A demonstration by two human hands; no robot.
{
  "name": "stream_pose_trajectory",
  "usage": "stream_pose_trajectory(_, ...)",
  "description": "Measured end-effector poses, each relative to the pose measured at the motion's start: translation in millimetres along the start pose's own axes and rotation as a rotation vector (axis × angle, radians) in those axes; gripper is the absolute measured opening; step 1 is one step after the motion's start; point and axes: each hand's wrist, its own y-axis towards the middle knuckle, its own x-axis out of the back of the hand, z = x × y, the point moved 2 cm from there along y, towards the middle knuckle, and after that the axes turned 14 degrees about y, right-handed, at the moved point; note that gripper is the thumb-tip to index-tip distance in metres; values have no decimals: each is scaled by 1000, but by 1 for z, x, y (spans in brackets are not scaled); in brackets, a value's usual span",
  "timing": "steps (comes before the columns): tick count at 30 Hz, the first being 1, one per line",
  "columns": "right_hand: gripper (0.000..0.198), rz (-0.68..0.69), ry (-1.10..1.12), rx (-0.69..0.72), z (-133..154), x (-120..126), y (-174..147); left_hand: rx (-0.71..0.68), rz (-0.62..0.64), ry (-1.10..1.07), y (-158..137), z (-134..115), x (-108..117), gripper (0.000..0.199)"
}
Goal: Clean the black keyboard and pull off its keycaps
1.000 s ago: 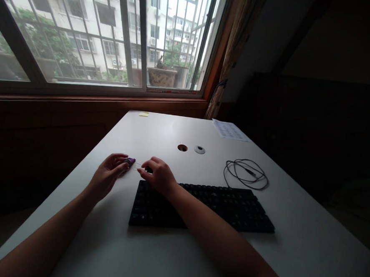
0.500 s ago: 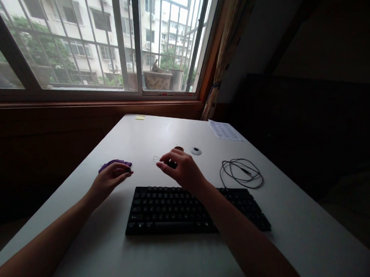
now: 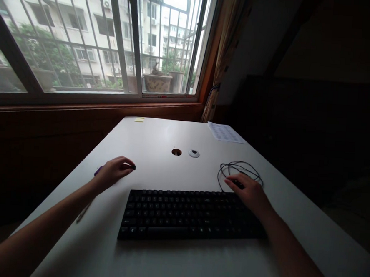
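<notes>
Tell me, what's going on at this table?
A person's left hand pinches a small black piece over the white table. Their right hand, in front of a coiled cable, seems to hold a dark item, too dim to identify. A black keyboard lies on the table. Something purple shows partly behind the left hand.

From here I make out matt plastic on the keyboard (image 3: 174,216), a smooth, faintly glossy tabletop (image 3: 153,138), a paper sheet (image 3: 225,133), reddish varnished wood at the windowsill (image 3: 111,107), a cloth curtain (image 3: 223,53).
</notes>
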Motion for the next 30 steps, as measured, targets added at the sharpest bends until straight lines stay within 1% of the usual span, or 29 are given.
stream_pose_trajectory(2, 24, -15, 0, -22, -7, 0, -4, -47, 29, 49, 14, 0, -6, 17)
stream_pose_trajectory(4, 23, 8, 11, -33, -11, -1, -6, -75, 19, 95, 30, 1, -11, 17)
stream_pose_trajectory(8, 22, 48, 40, -43, -13, -3, -7, -79, -4, 150, 58, 9, -18, 14)
stream_pose_trajectory(11, 22, 62, 53, -53, -12, -3, -8, -52, -11, 190, 71, 21, -17, 13)
stream_pose_trajectory(17, 20, 131, 83, -87, -10, -5, -9, 4, 26, 289, 73, 42, -10, 15)
stream_pose_trajectory(23, 24, 144, 68, -95, -18, -5, -11, 33, 79, 372, 72, 45, -7, 23)
stream_pose_trajectory(30, 24, 142, 70, -107, -18, -3, -12, 26, 103, 423, 71, 50, -5, 27)
